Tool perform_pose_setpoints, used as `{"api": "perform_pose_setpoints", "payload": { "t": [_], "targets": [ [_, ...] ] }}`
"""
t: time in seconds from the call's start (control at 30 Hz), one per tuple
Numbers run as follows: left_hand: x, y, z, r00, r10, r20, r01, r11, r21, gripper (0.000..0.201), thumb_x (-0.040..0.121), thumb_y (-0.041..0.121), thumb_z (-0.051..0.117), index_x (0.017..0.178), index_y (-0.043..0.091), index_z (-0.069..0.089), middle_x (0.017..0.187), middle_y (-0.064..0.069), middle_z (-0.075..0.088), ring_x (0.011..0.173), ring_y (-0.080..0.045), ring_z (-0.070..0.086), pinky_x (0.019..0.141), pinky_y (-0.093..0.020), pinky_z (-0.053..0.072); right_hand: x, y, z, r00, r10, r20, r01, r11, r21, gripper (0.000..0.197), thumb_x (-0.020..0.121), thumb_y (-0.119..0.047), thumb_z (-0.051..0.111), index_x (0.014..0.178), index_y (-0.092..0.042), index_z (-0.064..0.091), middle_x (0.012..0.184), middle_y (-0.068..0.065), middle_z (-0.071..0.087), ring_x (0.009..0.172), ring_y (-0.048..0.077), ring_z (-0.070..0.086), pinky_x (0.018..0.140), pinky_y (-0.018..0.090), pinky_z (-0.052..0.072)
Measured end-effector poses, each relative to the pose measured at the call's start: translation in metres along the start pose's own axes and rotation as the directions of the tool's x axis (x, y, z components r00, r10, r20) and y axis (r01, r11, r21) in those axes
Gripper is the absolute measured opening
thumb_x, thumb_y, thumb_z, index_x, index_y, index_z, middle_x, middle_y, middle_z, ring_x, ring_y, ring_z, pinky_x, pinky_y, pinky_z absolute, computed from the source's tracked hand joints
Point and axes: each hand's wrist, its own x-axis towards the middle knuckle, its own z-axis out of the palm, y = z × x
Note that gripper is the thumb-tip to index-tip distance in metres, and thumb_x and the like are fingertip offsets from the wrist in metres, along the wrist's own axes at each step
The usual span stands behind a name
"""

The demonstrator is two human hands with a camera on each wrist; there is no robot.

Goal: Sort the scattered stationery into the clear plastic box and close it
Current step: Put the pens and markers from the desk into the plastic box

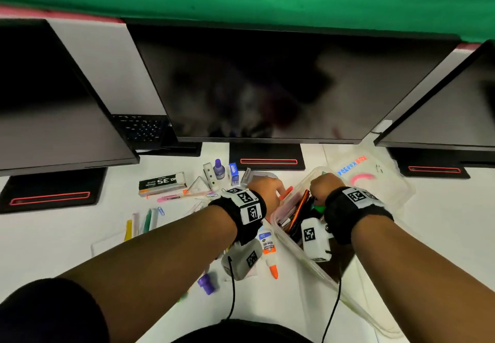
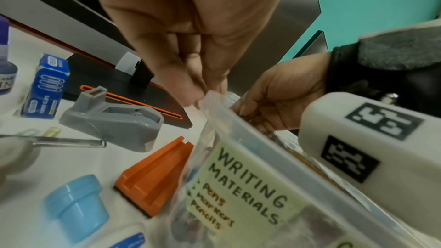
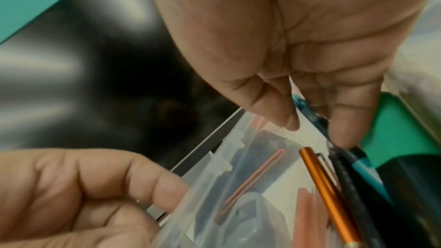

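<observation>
While the right hand (image 1: 325, 184) reached into the clear plastic box (image 1: 292, 243), the left hand (image 1: 266, 188) held the box's far rim, apparently to steady it against the push of pens going in. Left wrist view showed the left fingers (image 2: 190, 90) pressed together and pinching the corner of the rim, with the thumb on the outer side. A pale label (image 2: 241, 186) reading "Writing Materials: pens, markers, pencils" faced outward on the wall, which likely explained why long writing tools were grouped in this compartment.

Right wrist view showed the right fingers (image 3: 343, 120) curled and pinching a teal pen (image 3: 307, 108) by its upper end, its lower part already down among the other pens. Just beside it stood an orange pen (image 3: 329, 195) and a black pen (image 3: 350, 186), leaning against the same wall; holding the pen high probably let it slide in alongside them.

The box sat on the white tabletop (image 1: 67, 235) in front of the person, right of centre, with its lid (image 1: 375, 179) lying open behind it. Sorting looked far from done. Still out on the tabletop, left of the box: a glue bottle (image 1: 269, 251) just beside the wall, a staples box (image 1: 162, 182), an ink bottle (image 1: 218, 170), a paper clip box (image 2: 46, 86), a grey tape dispenser (image 2: 114, 120), an orange piece (image 2: 155, 178) and a blue cap (image 2: 76, 206). Three dark monitors (image 1: 267, 83) stood behind.
</observation>
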Motion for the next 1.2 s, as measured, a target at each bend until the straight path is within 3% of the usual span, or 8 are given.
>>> {"api": "perform_pose_setpoints", "payload": {
  "t": [0.1, 0.27, 0.33, 0.5, 0.7, 0.9, 1.0, 1.2],
  "targets": [
    [-0.002, -0.001, 0.000, 0.998, 0.009, -0.060, -0.006, 0.998, 0.061, 0.027, 0.087, 0.005, 0.054, 0.111, 0.013, 0.063, 0.114, -0.010, 0.061, 0.106, -0.027, 0.058, 0.093, -0.034, 0.049, 0.004, -0.002, -0.005, 0.997, -0.057, -0.044, 0.045, 0.969, -0.244, 0.033, 0.097, -0.012, 0.041, 0.124, 0.001, 0.055, 0.131, 0.017, 0.056, 0.121, 0.027, 0.053, 0.100, 0.029, 0.041],
    [0.000, -0.003, 0.001, 0.997, 0.023, -0.068, -0.019, 0.998, 0.063, 0.030, 0.088, 0.003, 0.053, 0.115, 0.012, 0.061, 0.118, -0.012, 0.060, 0.106, -0.028, 0.059, 0.094, -0.035, 0.050, 0.001, -0.007, -0.016, 0.949, -0.111, -0.295, 0.072, 0.987, -0.141, 0.036, 0.094, -0.009, 0.039, 0.123, 0.004, 0.057, 0.133, 0.019, 0.053, 0.124, 0.032, 0.050, 0.103, 0.032, 0.038],
    [0.002, -0.004, 0.002, 0.997, 0.024, -0.070, -0.019, 0.997, 0.071, 0.029, 0.089, 0.005, 0.053, 0.115, 0.013, 0.061, 0.120, -0.011, 0.060, 0.107, -0.027, 0.058, 0.094, -0.034, 0.050, -0.003, -0.010, -0.017, 0.945, -0.121, -0.303, 0.050, 0.971, -0.234, 0.035, 0.094, -0.009, 0.041, 0.121, 0.005, 0.057, 0.130, 0.021, 0.055, 0.121, 0.033, 0.052, 0.100, 0.033, 0.040],
    [-0.003, -0.019, -0.006, 0.998, 0.016, -0.067, -0.007, 0.992, 0.129, 0.026, 0.092, 0.025, 0.052, 0.113, 0.014, 0.063, 0.120, -0.008, 0.062, 0.108, -0.026, 0.058, 0.090, -0.030, 0.046, -0.009, 0.000, -0.003, 0.987, -0.137, -0.090, 0.098, 0.932, -0.350, 0.035, 0.091, -0.018, 0.053, 0.123, -0.005, 0.057, 0.130, 0.012, 0.056, 0.123, 0.028, 0.050, 0.101, 0.029, 0.039],
    [-0.007, -0.105, -0.045, 0.944, -0.287, -0.163, 0.324, 0.900, 0.293, 0.027, 0.090, 0.010, 0.048, 0.116, 0.009, 0.057, 0.120, -0.010, 0.061, 0.109, -0.027, 0.059, 0.089, -0.032, 0.048, -0.020, -0.021, 0.004, 0.975, -0.127, -0.182, 0.111, 0.989, -0.099, 0.029, 0.088, -0.015, 0.053, 0.110, 0.000, 0.064, 0.110, 0.017, 0.065, 0.105, 0.034, 0.060, 0.092, 0.036, 0.048],
    [-0.013, -0.201, -0.066, 0.868, -0.452, -0.204, 0.493, 0.747, 0.445, 0.030, 0.080, 0.016, 0.053, 0.110, 0.017, 0.057, 0.116, -0.008, 0.063, 0.103, -0.028, 0.062, 0.088, -0.038, 0.054, -0.039, -0.073, 0.067, 0.962, -0.271, 0.030, 0.267, 0.959, 0.093, 0.011, 0.086, -0.010, 0.057, 0.080, -0.003, 0.063, 0.081, 0.017, 0.062, 0.074, 0.028, 0.060, 0.068, 0.036, 0.051],
    [-0.019, -0.205, -0.066, 0.896, -0.397, -0.199, 0.442, 0.750, 0.491, 0.032, 0.086, 0.014, 0.046, 0.116, 0.015, 0.057, 0.119, -0.008, 0.063, 0.108, -0.028, 0.061, 0.088, -0.036, 0.052, -0.026, -0.088, 0.101, 0.970, -0.232, 0.067, 0.233, 0.973, -0.004, 0.024, 0.084, -0.016, 0.057, 0.099, 0.000, 0.065, 0.096, 0.015, 0.069, 0.089, 0.032, 0.067, 0.079, 0.037, 0.057],
    [-0.021, -0.226, -0.056, 0.936, -0.303, -0.178, 0.350, 0.760, 0.547, 0.028, 0.088, 0.012, 0.046, 0.115, 0.013, 0.055, 0.117, -0.010, 0.062, 0.107, -0.028, 0.060, 0.087, -0.035, 0.050, 0.000, -0.103, 0.139, 0.983, -0.139, 0.120, 0.170, 0.936, -0.308, 0.037, 0.092, -0.018, 0.049, 0.123, 0.000, 0.055, 0.126, 0.017, 0.058, 0.117, 0.030, 0.056, 0.091, 0.032, 0.047]
  ]
}}
